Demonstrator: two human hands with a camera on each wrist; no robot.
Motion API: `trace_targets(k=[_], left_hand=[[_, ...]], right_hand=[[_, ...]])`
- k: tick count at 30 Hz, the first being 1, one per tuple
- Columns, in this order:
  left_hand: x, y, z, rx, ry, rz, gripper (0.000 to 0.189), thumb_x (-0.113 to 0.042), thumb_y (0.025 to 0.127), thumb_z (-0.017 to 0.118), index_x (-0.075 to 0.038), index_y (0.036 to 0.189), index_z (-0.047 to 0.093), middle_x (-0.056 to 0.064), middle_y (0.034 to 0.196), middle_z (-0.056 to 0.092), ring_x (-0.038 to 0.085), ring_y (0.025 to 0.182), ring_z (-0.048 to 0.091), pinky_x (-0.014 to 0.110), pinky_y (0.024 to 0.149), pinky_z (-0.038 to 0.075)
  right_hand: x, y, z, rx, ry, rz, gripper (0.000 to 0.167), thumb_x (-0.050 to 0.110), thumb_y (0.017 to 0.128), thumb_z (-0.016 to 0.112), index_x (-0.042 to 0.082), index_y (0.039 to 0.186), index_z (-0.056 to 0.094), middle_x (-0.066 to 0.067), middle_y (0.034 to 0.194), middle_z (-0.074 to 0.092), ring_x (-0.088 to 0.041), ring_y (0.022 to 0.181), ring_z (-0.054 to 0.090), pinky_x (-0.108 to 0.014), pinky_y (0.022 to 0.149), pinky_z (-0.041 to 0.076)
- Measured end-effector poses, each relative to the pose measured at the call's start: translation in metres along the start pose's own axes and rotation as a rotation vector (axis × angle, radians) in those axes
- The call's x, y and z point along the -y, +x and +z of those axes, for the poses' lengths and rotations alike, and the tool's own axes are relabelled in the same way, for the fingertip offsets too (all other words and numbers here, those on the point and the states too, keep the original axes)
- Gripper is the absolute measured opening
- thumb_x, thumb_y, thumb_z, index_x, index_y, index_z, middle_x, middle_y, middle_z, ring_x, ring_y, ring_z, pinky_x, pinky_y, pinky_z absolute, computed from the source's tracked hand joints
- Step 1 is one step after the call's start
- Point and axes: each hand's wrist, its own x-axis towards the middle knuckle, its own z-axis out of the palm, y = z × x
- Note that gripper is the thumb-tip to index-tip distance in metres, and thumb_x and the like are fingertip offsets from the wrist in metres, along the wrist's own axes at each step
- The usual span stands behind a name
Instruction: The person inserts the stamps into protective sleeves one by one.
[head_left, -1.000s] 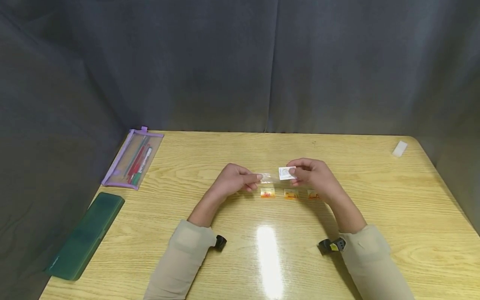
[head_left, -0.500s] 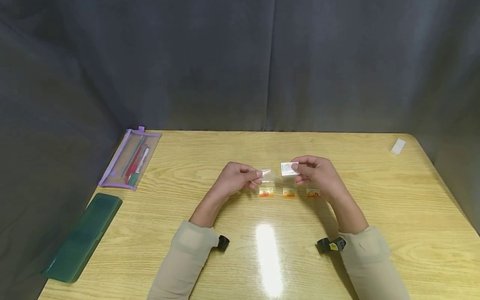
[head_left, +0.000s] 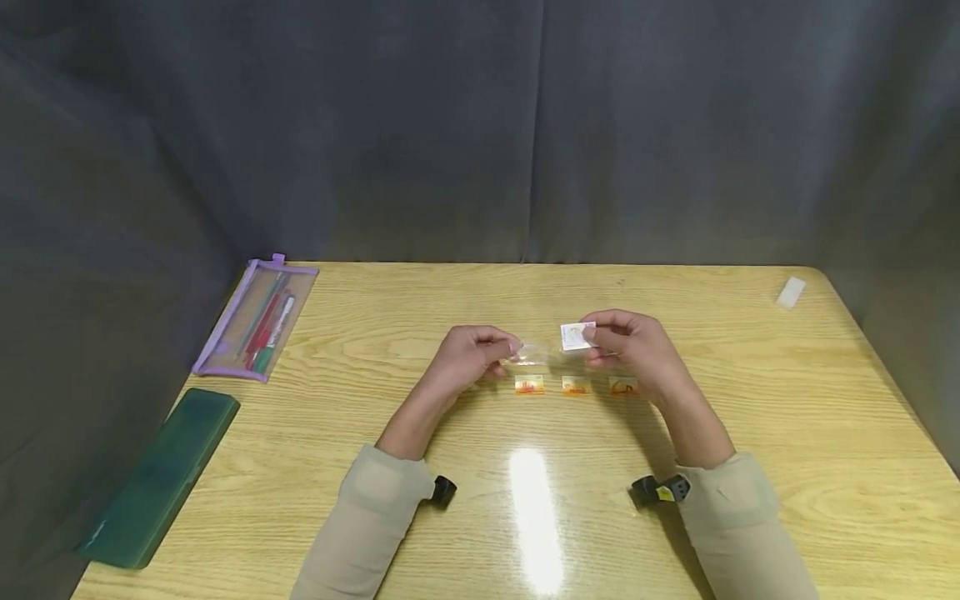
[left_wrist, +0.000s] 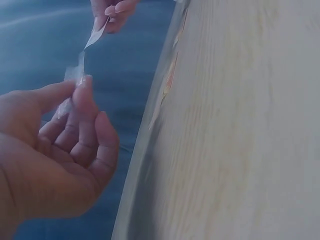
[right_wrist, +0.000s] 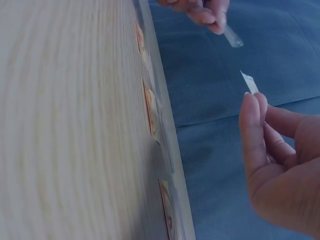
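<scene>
My left hand (head_left: pixel 467 357) pinches a small clear plastic sleeve (head_left: pixel 532 355) between thumb and forefinger. The sleeve (left_wrist: pixel 75 74) looks crinkled and shiny in the left wrist view. To its right, my right hand (head_left: pixel 632 346) pinches a small white card (head_left: pixel 573 336) with a faint printed picture. Seen from the right wrist, the card (right_wrist: pixel 249 81) stands edge-on above the fingertips, apart from the sleeve (right_wrist: pixel 233 38). Below both hands, three small yellow-orange picture cards lie in a row: a left one (head_left: pixel 529 384), a middle one (head_left: pixel 576 385) and a right one (head_left: pixel 623 386).
A purple-edged mesh pouch (head_left: pixel 258 321) with pens lies at the table's back left. Nearer on the left edge is a dark green case (head_left: pixel 161 479). A white eraser-like block (head_left: pixel 791 292) sits at the back right. Dark curtains (head_left: pixel 480 133) surround the wooden table (head_left: pixel 750 533).
The right hand has raised the white card slightly, away from the sleeve. In the left hand, the sleeve lifted upright, then tipped flatter. The row of cards stays in place.
</scene>
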Motion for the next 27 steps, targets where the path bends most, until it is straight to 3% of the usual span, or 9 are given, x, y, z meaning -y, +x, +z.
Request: trace_targets(k=[4,8,14,18,22,27], left_hand=[[0.0009,-0.0007,-0.0002,-0.009,0.027,0.026,0.031,-0.03,0.097,0.071,-0.001,0.104,0.077,0.002,0.082,0.072,0.02,0.069,0.063,0.035,0.071,0.057],[0.0006,-0.0014,-0.0001,-0.008,0.037,0.03,0.036,-0.033,0.098,0.07,0.002,0.103,0.077,0.001,0.077,0.072,0.025,0.07,0.066,0.039,0.074,0.06],[-0.0019,-0.0018,0.0016,0.029,-0.018,0.027,0.027,-0.021,0.098,0.069,0.002,0.111,0.074,0.011,0.096,0.076,0.041,0.087,0.07,0.044,0.086,0.062],[-0.0031,-0.0007,0.0034,0.042,-0.045,0.03,0.022,-0.015,0.1,0.065,0.0,0.115,0.073,0.015,0.107,0.072,0.037,0.086,0.068,0.045,0.087,0.062],[-0.002,-0.0001,0.0042,0.013,-0.015,0.034,0.022,-0.015,0.1,0.064,-0.003,0.117,0.073,0.007,0.105,0.069,0.035,0.087,0.067,0.04,0.081,0.061],[-0.0008,0.0005,0.0054,0.005,-0.021,0.034,0.026,-0.016,0.098,0.068,-0.004,0.121,0.073,0.006,0.107,0.07,0.034,0.089,0.066,0.034,0.079,0.059]], right_hand=[[-0.0007,0.0012,0.0024,0.005,-0.016,0.006,0.038,0.017,0.102,0.063,-0.005,0.132,0.057,0.005,0.093,0.069,-0.008,0.076,0.071,-0.034,0.081,0.064],[-0.0012,0.0014,0.0046,0.007,-0.025,0.009,0.036,0.018,0.102,0.063,-0.005,0.129,0.057,0.004,0.091,0.069,-0.007,0.076,0.071,-0.036,0.082,0.064],[-0.0013,0.0019,0.0055,0.002,-0.021,0.016,0.033,0.017,0.102,0.062,-0.005,0.126,0.058,-0.002,0.091,0.069,-0.008,0.075,0.07,-0.034,0.08,0.064],[-0.0004,0.0019,0.0051,0.0,-0.025,0.007,0.034,0.018,0.102,0.062,-0.005,0.127,0.057,0.0,0.089,0.068,-0.008,0.075,0.07,-0.032,0.079,0.064],[-0.0006,0.0018,0.0055,-0.008,-0.018,0.016,0.034,0.019,0.102,0.062,-0.005,0.127,0.057,0.003,0.086,0.067,-0.008,0.075,0.069,-0.032,0.079,0.064],[-0.0013,0.0013,0.0066,-0.007,-0.01,0.024,0.035,0.017,0.103,0.061,-0.005,0.129,0.057,0.003,0.086,0.067,-0.008,0.075,0.07,-0.032,0.078,0.064]])
